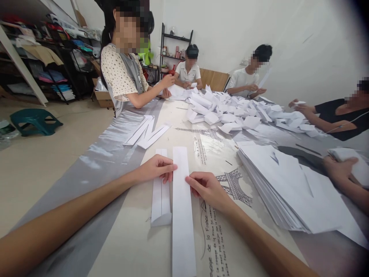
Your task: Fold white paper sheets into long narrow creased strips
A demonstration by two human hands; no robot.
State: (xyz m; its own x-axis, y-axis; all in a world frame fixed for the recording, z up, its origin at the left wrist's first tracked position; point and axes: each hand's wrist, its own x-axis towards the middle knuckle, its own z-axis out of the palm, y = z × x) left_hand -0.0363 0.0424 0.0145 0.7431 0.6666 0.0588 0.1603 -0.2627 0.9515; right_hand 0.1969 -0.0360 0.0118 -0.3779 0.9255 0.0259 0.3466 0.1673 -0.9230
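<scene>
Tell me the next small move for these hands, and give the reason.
Probably fold the far end of the long paper strip over: the left hand and right hand pinch its opposite edges near that end, and its visible face shows no clear crease.

- A paper strip [183, 223] is extending between the left hand [159, 168] and the right hand [206, 189], at the near part of the desk [123, 238].
- A second strip [157, 206] is lying just left of it.
- Folded strips [155, 137] are lying farther off, to the left.
- A paper stack [302, 196] is resting to the right.
- A paper heap [230, 111] is lying behind the stack.
- A stool [36, 118] is standing left of the desk.
</scene>
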